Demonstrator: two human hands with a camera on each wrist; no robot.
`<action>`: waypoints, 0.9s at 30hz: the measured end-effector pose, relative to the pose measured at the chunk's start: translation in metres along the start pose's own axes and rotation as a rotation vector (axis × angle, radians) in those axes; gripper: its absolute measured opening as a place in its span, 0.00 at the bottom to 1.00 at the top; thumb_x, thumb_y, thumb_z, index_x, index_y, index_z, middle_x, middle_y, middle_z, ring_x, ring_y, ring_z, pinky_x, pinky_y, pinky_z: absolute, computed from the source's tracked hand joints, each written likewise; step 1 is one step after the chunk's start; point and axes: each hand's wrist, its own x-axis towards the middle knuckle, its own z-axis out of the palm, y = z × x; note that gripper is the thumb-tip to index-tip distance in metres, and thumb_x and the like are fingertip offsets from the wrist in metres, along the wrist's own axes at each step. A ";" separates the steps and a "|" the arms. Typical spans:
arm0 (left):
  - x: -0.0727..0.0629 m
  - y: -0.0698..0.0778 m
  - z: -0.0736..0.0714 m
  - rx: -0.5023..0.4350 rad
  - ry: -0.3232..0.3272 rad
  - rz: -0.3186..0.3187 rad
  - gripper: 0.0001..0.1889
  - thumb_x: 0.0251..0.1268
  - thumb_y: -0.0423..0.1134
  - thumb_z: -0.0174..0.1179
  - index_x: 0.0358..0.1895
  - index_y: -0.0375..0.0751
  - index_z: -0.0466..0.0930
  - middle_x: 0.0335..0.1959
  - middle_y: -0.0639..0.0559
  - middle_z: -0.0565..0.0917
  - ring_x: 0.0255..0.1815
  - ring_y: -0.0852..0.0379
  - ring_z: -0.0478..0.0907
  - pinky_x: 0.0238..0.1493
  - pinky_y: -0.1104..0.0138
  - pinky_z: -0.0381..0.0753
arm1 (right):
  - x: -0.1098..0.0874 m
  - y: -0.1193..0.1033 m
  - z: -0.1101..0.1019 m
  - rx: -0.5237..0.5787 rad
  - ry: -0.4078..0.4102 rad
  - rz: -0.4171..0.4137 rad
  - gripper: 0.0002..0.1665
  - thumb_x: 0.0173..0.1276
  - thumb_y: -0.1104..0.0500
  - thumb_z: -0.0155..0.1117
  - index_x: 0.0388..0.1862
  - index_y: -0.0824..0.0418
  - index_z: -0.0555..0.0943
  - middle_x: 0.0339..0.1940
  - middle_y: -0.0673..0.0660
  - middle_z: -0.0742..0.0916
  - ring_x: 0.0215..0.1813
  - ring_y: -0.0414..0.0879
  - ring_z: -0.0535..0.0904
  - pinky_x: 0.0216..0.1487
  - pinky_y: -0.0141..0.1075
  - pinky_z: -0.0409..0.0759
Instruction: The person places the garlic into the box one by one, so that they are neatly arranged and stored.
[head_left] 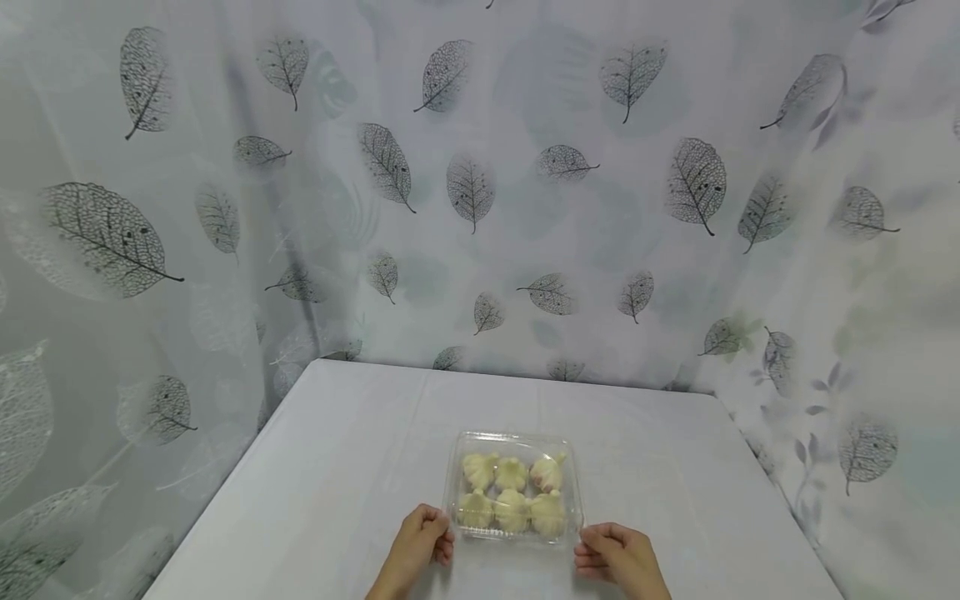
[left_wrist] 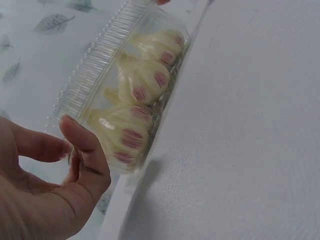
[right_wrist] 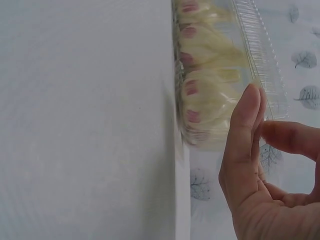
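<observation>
A clear plastic box (head_left: 516, 437) rests on the white table in the head view, with several pale garlic bulbs (head_left: 512, 510) inside in two rows. Purple-pink patches show on the bulbs (left_wrist: 144, 80) in the left wrist view. At the box's near left corner, my left hand (head_left: 417, 540) pinches the rim between thumb and finger. My right hand (head_left: 624, 555) does the same at the near right corner. In the right wrist view, the ribbed plastic rim (right_wrist: 257, 47) runs up from the pinching fingertips. Whether the lid is fastened cannot be made out.
White cloth or sheeting covers the table (head_left: 337, 467) around the box. A pale curtain (head_left: 525, 233) printed with dark leaves hangs behind the table and along both sides.
</observation>
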 end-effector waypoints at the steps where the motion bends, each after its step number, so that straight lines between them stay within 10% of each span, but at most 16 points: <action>1: 0.000 0.000 0.000 -0.007 -0.001 0.002 0.07 0.77 0.31 0.49 0.44 0.27 0.71 0.30 0.48 0.82 0.24 0.60 0.78 0.25 0.72 0.84 | 0.000 0.000 0.000 -0.004 0.001 -0.004 0.20 0.76 0.57 0.66 0.46 0.78 0.81 0.32 0.59 0.90 0.33 0.51 0.90 0.40 0.44 0.94; 18: -0.004 0.001 -0.005 0.024 -0.005 -0.008 0.11 0.82 0.37 0.49 0.44 0.29 0.71 0.30 0.45 0.84 0.23 0.58 0.83 0.26 0.65 0.90 | -0.008 -0.001 0.001 -0.010 -0.013 -0.043 0.24 0.77 0.57 0.66 0.56 0.78 0.76 0.35 0.63 0.91 0.35 0.54 0.91 0.40 0.45 0.94; 27: -0.004 0.004 -0.012 0.210 0.047 0.046 0.18 0.85 0.47 0.49 0.46 0.31 0.72 0.35 0.44 0.84 0.27 0.54 0.83 0.28 0.63 0.91 | -0.004 -0.009 0.001 -0.336 0.187 -0.263 0.26 0.79 0.45 0.63 0.58 0.67 0.80 0.42 0.58 0.90 0.40 0.49 0.89 0.40 0.35 0.92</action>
